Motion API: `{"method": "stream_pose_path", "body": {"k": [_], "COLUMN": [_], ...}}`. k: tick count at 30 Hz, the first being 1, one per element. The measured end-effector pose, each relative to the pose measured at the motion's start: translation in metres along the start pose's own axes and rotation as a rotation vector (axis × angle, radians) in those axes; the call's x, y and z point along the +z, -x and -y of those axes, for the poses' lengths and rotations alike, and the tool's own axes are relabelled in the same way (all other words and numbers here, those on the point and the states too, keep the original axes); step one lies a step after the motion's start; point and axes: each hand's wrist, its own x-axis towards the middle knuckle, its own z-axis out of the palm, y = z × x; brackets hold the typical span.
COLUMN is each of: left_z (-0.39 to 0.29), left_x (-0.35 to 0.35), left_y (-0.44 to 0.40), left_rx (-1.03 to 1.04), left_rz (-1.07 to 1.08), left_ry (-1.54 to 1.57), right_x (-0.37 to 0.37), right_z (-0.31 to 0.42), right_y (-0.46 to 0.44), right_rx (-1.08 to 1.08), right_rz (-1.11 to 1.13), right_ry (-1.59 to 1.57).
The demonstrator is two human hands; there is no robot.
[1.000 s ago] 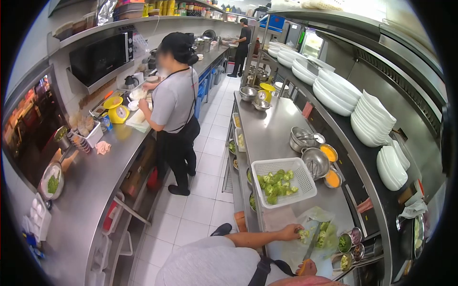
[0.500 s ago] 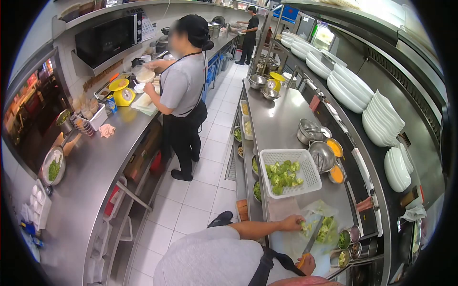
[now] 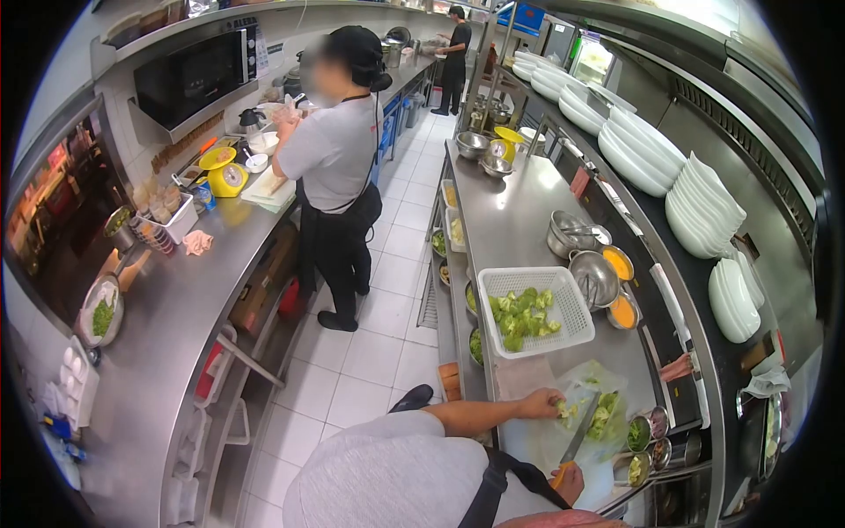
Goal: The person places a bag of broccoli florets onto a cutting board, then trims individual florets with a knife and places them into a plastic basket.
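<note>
My right hand point(image 3: 569, 484) is wrapped round the orange handle of a knife point(image 3: 578, 438), its blade angled up over the cutting board point(image 3: 525, 451). Fingers closed, my left hand point(image 3: 540, 404) pinches a small broccoli floret point(image 3: 564, 408) at the board's far side. Just right of the blade, more broccoli point(image 3: 605, 417) lies on a clear plastic bag point(image 3: 583, 380). A white perforated basket point(image 3: 576, 324) holding cut broccoli florets point(image 3: 525, 317) stands beyond my left hand.
Steel bowls point(image 3: 594, 280) and containers of orange sauce point(image 3: 624, 310) stand beside the basket. Small tubs point(image 3: 639, 433) sit right of the board. Stacked white dishes point(image 3: 704, 207) line the shelf. A co-worker point(image 3: 339, 132) stands at the opposite counter point(image 3: 189, 290); another person point(image 3: 455, 62) is farther back.
My left hand and the knife have shifted only slightly. The co-worker's hands have risen from the bowl towards the chest.
</note>
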Motion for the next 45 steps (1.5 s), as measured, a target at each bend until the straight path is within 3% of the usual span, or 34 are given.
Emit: {"method": "stream_pose_path", "body": {"k": [3, 6, 9, 11, 14, 17, 18, 23, 26, 45], "left_z": [0.006, -0.002, 0.002, -0.010, -0.026, -0.067, -0.068, -0.088, -0.081, -0.084], "left_x": [0.001, 0.001, 0.007, 0.000, -0.009, -0.010, -0.005, 0.009, 0.013, 0.031], "left_y": [-0.002, -0.001, -0.012, -0.015, -0.016, -0.020, -0.021, -0.026, -0.029, -0.039], "left_rx": [0.051, -0.058, 0.063, -0.001, 0.056, -0.129, -0.169, -0.332, -0.309, -0.393], "left_rz": [-0.041, -0.022, -0.086, 0.038, 0.075, 0.020, -0.015, -0.081, -0.065, -0.118], "left_ry": [-0.004, 0.256, 0.099, 0.120, 0.504, 0.321, 0.324, 0.377, 0.366, 0.502], "right_x": [0.002, 0.006, 0.015, 0.031, 0.031, 0.025, 0.026, 0.024, 0.027, 0.009], "right_z": [0.006, 0.021, 0.037, 0.065, 0.054, 0.048, 0.072, 0.069, 0.061, 0.048], "right_y": [0.003, 0.013, 0.017, 0.038, 0.041, 0.050, 0.058, 0.068, 0.072, 0.096], "right_rx": [0.015, 0.039, 0.069, 0.232, 0.026, -0.050, 0.034, -0.018, -0.098, 0.045], "right_rz": [-0.018, -0.022, -0.025, -0.149, -0.137, -0.202, -0.203, -0.191, -0.231, -0.223], "right_ry": [-0.012, 0.006, -0.100, -0.232, -0.058, 0.013, -0.047, -0.028, -0.040, -0.087]}}
